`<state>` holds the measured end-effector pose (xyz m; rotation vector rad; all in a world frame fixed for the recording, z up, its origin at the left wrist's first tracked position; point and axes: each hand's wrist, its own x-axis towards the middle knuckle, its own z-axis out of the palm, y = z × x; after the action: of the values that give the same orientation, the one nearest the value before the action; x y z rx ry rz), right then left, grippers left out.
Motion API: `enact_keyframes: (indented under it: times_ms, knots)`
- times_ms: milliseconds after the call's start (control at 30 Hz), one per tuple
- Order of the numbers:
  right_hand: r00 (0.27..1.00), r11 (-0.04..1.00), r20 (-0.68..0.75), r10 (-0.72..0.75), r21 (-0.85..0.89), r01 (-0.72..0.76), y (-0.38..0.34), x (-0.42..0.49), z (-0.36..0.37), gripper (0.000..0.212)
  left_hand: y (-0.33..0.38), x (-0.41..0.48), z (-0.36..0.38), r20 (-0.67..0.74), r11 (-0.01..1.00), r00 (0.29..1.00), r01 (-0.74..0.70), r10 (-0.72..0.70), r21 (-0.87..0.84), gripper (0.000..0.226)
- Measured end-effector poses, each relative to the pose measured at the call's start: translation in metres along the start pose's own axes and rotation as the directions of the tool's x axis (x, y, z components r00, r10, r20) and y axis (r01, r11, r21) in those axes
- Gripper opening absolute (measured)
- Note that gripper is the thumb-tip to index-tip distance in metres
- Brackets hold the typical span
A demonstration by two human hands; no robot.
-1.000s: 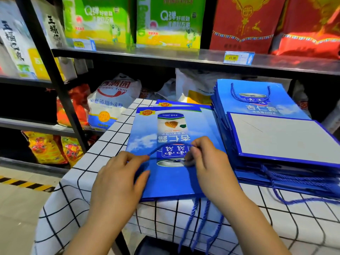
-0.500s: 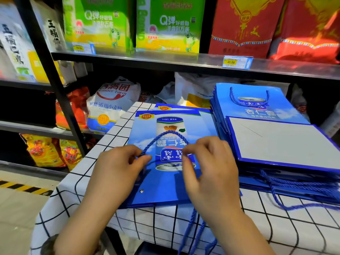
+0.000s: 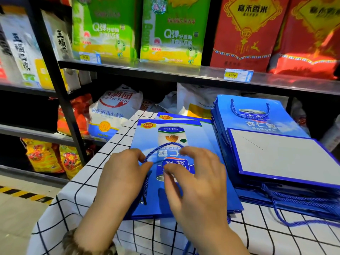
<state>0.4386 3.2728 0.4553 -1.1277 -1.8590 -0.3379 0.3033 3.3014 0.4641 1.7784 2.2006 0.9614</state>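
Observation:
A flat blue paper gift bag (image 3: 160,205) printed with a drink can lies on the checked tablecloth (image 3: 77,199) in front of me. Its blue rope handle (image 3: 165,145) arcs over the print between my hands. My left hand (image 3: 121,179) pinches the rope at its left end, and from there the cord runs down to an eyelet near the bag's edge. My right hand (image 3: 198,184) hovers curled over the bag, with the rope's right end passing under its index finger.
A thick stack of the same blue bags (image 3: 257,124) sits to the right, topped by a grey-faced one (image 3: 285,155), with loose cords (image 3: 294,201) trailing off it. A metal shelf (image 3: 184,74) of rice and flour sacks (image 3: 114,111) stands close behind.
The rope went from a flat line between my hands to a raised arc over the can print. Both hands shifted a little farther up the bag.

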Motion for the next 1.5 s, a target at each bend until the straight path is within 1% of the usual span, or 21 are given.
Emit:
enact_keyframes:
  times_ms: [67,133,200,267,300,400,467,600,700,767,867,933,967,1033,1067,1100,1133,1267,1300,1400,1500]
  knots:
    - [0.981,0.999,0.187,0.049,-0.025,-0.045,0.000,0.002,0.006,0.027,0.000,0.000,0.000,0.027,0.998,0.999,0.020,-0.018,-0.052,0.019]
    - [0.897,0.986,0.411,0.166,-0.079,-0.146,-0.003,0.006,0.013,0.034,0.001,0.001,0.001,0.067,0.990,0.998,0.030,-0.020,-0.139,0.024]
    - [0.798,0.966,0.554,0.237,-0.048,-0.254,-0.004,0.010,0.015,0.032,0.002,0.001,0.002,0.080,0.981,0.996,0.039,-0.024,-0.192,0.023]
    - [0.757,0.923,0.595,0.272,0.063,-0.380,-0.002,0.011,0.014,0.027,0.002,0.000,0.003,0.080,0.976,0.996,0.045,-0.029,-0.215,0.023]
    - [0.756,0.904,0.588,0.287,0.095,-0.417,-0.002,0.011,0.013,0.023,0.002,-0.001,0.004,0.084,0.973,0.996,0.049,-0.031,-0.227,0.023]
    - [0.767,0.903,0.576,0.283,0.110,-0.416,-0.003,0.014,0.012,0.017,0.002,-0.005,0.005,0.122,0.958,0.992,0.069,-0.036,-0.279,0.023]
    - [0.732,0.901,0.620,0.282,0.090,-0.424,-0.001,0.015,0.015,0.015,0.001,-0.007,0.005,0.131,0.934,0.990,0.101,-0.058,-0.344,0.023]
    - [0.670,0.847,0.691,0.272,0.158,-0.507,0.007,0.016,0.017,0.006,-0.003,-0.006,0.003,0.149,0.878,0.984,0.159,-0.102,-0.451,0.021]
    - [0.602,0.763,0.754,0.262,0.220,-0.608,0.012,0.020,0.014,0.024,-0.003,-0.008,0.002,0.169,0.850,0.982,0.161,-0.086,-0.501,0.019]
    - [0.574,0.704,0.777,0.257,0.257,-0.662,0.015,0.022,0.012,0.031,-0.003,-0.008,0.000,0.166,0.845,0.984,0.145,-0.067,-0.515,0.017]
    - [0.603,0.639,0.749,0.276,0.325,-0.697,0.020,0.024,0.011,0.032,-0.011,-0.010,-0.002,0.122,0.869,0.992,0.059,0.001,-0.491,0.008]
    - [0.616,0.592,0.728,0.301,0.364,-0.719,0.021,0.024,0.010,0.033,-0.020,-0.016,-0.008,0.091,0.924,0.990,-0.066,0.107,-0.377,0.010]
    - [0.618,0.572,0.722,0.311,0.377,-0.729,0.021,0.024,0.010,0.034,-0.023,-0.020,-0.013,0.118,0.947,0.977,-0.137,0.177,-0.291,0.017]
    - [0.611,0.536,0.725,0.318,0.394,-0.746,0.019,0.023,0.011,0.034,-0.029,-0.030,-0.022,0.259,0.958,0.922,-0.282,0.286,-0.055,0.057]
    - [0.607,0.523,0.732,0.310,0.402,-0.752,0.017,0.023,0.012,0.033,-0.032,-0.035,-0.025,0.335,0.943,0.897,-0.327,0.288,0.066,0.075]
    - [0.603,0.515,0.741,0.294,0.409,-0.754,0.016,0.022,0.013,0.033,-0.036,-0.038,-0.027,0.388,0.922,0.879,-0.356,0.276,0.151,0.084]
    - [0.599,0.516,0.752,0.274,0.411,-0.752,0.013,0.021,0.014,0.033,-0.039,-0.039,-0.029,0.414,0.909,0.872,-0.367,0.263,0.197,0.084]
    - [0.610,0.581,0.762,0.218,0.401,-0.708,0.003,0.021,0.019,0.034,-0.044,-0.041,-0.029,0.369,0.934,0.902,-0.307,0.225,0.181,0.067]
    - [0.617,0.595,0.757,0.215,0.399,-0.698,0.001,0.020,0.020,0.034,-0.047,-0.040,-0.028,0.358,0.939,0.907,-0.298,0.222,0.172,0.068]
    - [0.635,0.626,0.744,0.206,0.398,-0.670,-0.004,0.022,0.022,0.033,-0.052,-0.038,-0.027,0.287,0.948,0.926,-0.290,0.244,0.130,0.087]
    - [0.658,0.663,0.729,0.189,0.399,-0.633,-0.006,0.024,0.024,0.033,-0.056,-0.040,-0.026,0.193,0.954,0.945,-0.286,0.265,0.090,0.086]
